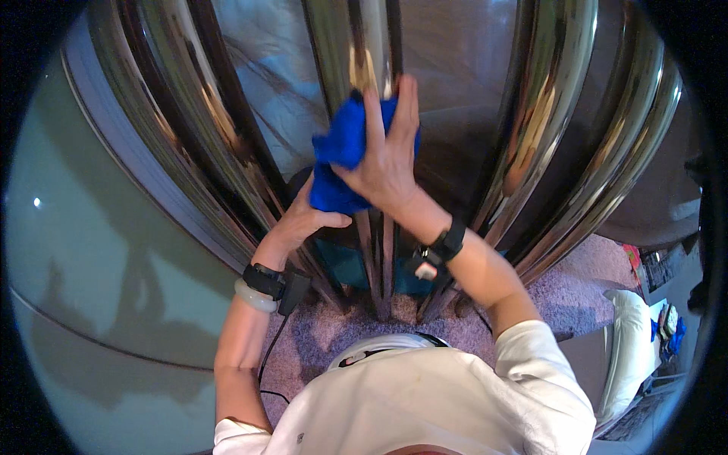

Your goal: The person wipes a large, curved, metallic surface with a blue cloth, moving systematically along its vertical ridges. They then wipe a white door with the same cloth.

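Observation:
A bunched blue cloth [340, 187] lies against a glossy upright metal bar [369, 28] straight in front of me. My right hand [389, 165] is spread over the cloth, fingers pointing up along the bar, with cloth showing between thumb and fingers. Lower and to the left, my left hand [301, 222] grips the cloth's bottom edge; its thumb is in sight, while its fingers are mostly hidden behind the cloth. Black straps with small devices circle both wrists, and a pale bangle [256, 297] sits on the left one.
More shiny bars rise on the left [187, 114] and right [534, 131]. A pale green wall [85, 256] curves along the left. Purple-grey carpet [574, 290] covers the floor. A white pillow [628, 352] lies at lower right. A black cable [270, 347] hangs beside my left forearm.

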